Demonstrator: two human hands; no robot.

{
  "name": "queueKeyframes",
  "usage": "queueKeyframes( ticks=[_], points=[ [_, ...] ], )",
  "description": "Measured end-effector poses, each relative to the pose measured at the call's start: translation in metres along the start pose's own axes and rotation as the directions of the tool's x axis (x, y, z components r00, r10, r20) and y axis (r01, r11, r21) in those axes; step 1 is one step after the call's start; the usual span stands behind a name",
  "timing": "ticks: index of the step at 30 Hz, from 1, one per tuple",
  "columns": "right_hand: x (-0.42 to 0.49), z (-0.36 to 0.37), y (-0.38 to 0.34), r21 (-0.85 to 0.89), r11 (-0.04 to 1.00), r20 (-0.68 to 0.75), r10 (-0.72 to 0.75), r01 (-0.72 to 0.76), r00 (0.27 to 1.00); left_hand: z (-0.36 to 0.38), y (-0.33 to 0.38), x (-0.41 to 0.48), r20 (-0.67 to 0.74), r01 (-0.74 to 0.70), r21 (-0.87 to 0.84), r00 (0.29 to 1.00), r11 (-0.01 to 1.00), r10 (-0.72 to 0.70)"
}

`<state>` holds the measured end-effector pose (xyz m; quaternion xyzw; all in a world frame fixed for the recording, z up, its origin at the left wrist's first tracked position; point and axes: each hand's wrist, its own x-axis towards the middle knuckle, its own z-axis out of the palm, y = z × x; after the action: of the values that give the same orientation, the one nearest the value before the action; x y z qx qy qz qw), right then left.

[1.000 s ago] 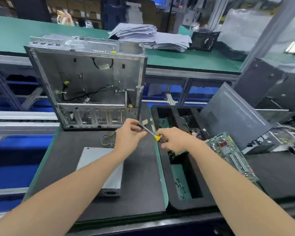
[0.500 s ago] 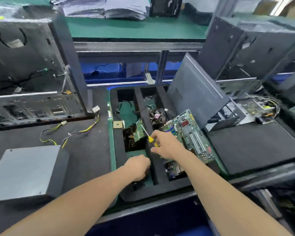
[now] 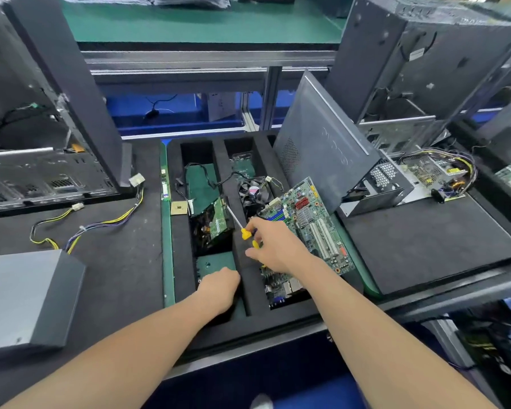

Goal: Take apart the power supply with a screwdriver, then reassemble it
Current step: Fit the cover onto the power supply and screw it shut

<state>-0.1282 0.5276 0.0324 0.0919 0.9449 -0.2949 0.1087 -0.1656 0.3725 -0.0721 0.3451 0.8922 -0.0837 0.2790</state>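
my right grip (image 3: 278, 249) wrapped the screwdriver (image 3: 240, 226) above the foam tray (image 3: 182, 261) divider | left grip (image 3: 219, 286) curled in tray's near-left pocket, contents I couldn't tell | power supply (image 3: 27, 296) sat left of tray | I judged: release any screws low, keep them together

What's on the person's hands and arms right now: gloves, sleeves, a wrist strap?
Nothing that shows. The left hand and right hand are bare, without gloves. Both forearms are uncovered down to the frame's edge, with no sleeve in view. No watch, band, strap or cable shows at either wrist.
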Motion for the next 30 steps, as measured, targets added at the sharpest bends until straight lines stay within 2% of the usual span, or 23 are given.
queueKeyframes(
  ticks=[3,6,11,15,17,20,23,28,30],
  points=[
    [0.003,-0.003,-0.011,0.034,0.999,-0.052,0.02,-0.018,0.998,-0.023,-0.009,-0.009,-0.033,0.003,-0.087,0.999,0.996,-0.006],
    [0.01,-0.006,-0.035,0.075,0.997,-0.109,0.019,-0.011,0.994,-0.056,-0.034,-0.027,-0.165,0.01,-0.314,0.984,0.949,-0.065],
    [0.024,-0.007,-0.104,0.216,0.971,-0.276,-0.036,0.099,0.961,-0.094,-0.106,-0.079,-0.419,-0.105,-0.666,0.872,0.738,-0.254],
    [0.034,-0.003,-0.172,0.283,0.927,-0.414,-0.113,0.246,0.903,-0.101,-0.173,-0.129,-0.45,-0.19,-0.837,0.773,0.514,-0.447],
    [0.038,0.001,-0.203,0.285,0.915,-0.457,-0.133,0.287,0.879,-0.097,-0.205,-0.151,-0.447,-0.244,-0.872,0.749,0.425,-0.488],
    [0.043,0.007,-0.244,0.389,0.856,-0.507,-0.111,0.341,0.855,-0.085,-0.251,-0.178,-0.457,-0.296,-0.885,0.703,0.359,-0.545],
    [0.046,0.018,-0.278,0.407,0.823,-0.514,-0.152,0.396,0.844,-0.07,-0.286,-0.193,-0.46,-0.363,-0.887,0.669,0.284,-0.583],
    [0.049,0.035,-0.308,0.412,0.817,-0.48,-0.181,0.403,0.858,-0.056,-0.305,-0.194,-0.446,-0.495,-0.867,0.717,0.058,-0.535],
    [0.05,0.039,-0.312,0.406,0.826,-0.472,-0.177,0.392,0.864,-0.054,-0.308,-0.191,-0.432,-0.51,-0.86,0.727,0.003,-0.534]
  ],
)
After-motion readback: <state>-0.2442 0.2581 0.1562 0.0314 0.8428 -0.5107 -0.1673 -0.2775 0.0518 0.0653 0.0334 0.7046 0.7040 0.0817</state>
